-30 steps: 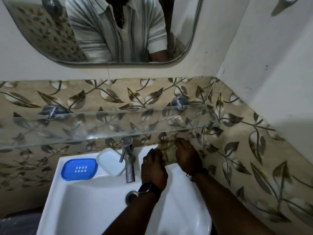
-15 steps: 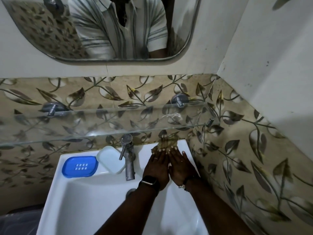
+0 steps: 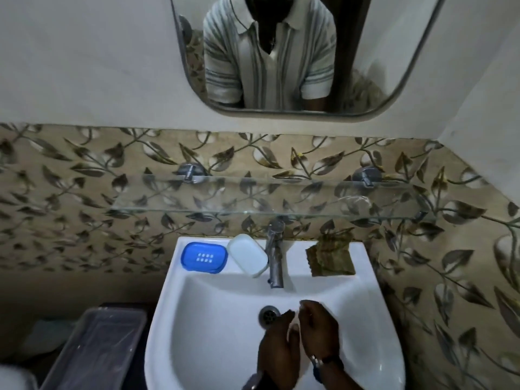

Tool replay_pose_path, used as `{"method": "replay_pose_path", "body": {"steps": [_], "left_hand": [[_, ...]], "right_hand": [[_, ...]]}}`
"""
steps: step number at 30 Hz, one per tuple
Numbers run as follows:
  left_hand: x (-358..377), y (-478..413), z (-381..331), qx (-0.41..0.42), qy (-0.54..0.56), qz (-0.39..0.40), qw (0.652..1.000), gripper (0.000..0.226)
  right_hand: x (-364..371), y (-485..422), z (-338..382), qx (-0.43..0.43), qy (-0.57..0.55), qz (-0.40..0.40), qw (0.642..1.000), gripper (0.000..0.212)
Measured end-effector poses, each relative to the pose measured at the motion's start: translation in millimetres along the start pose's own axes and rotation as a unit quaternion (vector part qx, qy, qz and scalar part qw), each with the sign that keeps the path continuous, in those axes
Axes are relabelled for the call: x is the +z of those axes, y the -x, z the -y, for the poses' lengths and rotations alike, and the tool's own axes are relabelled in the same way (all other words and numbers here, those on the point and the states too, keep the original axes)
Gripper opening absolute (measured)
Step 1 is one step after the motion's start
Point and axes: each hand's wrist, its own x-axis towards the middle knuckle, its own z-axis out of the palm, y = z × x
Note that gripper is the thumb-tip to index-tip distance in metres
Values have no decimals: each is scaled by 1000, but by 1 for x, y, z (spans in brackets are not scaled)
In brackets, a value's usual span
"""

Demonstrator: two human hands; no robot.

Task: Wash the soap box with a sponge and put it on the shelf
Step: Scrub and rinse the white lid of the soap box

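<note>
The blue soap box tray (image 3: 204, 257) lies on the sink's back ledge at the left, with its pale lid (image 3: 247, 255) beside it against the tap. A brownish-green sponge (image 3: 329, 258) lies on the ledge right of the tap. My left hand (image 3: 277, 353) and right hand (image 3: 319, 329) are together over the basin near the drain (image 3: 268, 315), fingers loosely curled, holding nothing I can see. The glass shelf (image 3: 267, 197) runs along the wall above the sink.
A steel tap (image 3: 275, 251) stands at the middle of the white sink (image 3: 197, 319). A mirror (image 3: 281, 52) hangs above. A clear plastic bin (image 3: 95, 347) sits to the lower left of the sink. Patterned wall tiles close in at the right.
Both hands left the sponge on the right ledge and drew back over the basin near the drain. The view shifted so the sink sits further right.
</note>
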Motion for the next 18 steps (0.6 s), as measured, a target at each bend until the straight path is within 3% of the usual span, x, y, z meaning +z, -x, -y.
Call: {"method": "replay_pose_path", "body": {"steps": [2, 4, 7, 9, 15, 18], "left_hand": [[-23, -5, 9, -37, 10, -46, 998, 22], [-47, -21, 13, -70, 24, -88, 993, 26], [-75, -53, 12, -131, 73, -133, 980, 16], [-86, -74, 8, -159, 92, -135, 974, 18], [-93, -113, 6, -248, 124, -112, 954, 37], [-93, -121, 9, -275, 136, -103, 946, 35]], "right_hand": [[23, 9, 17, 65, -98, 26, 993, 21], [46, 8, 35, 144, -206, 43, 967, 24], [73, -2, 63, 246, -325, 25, 913, 12], [85, -10, 76, 257, -368, 8, 894, 2], [102, -23, 96, 223, -449, -27, 865, 47], [109, -29, 98, 239, -452, -46, 858, 48]]}}
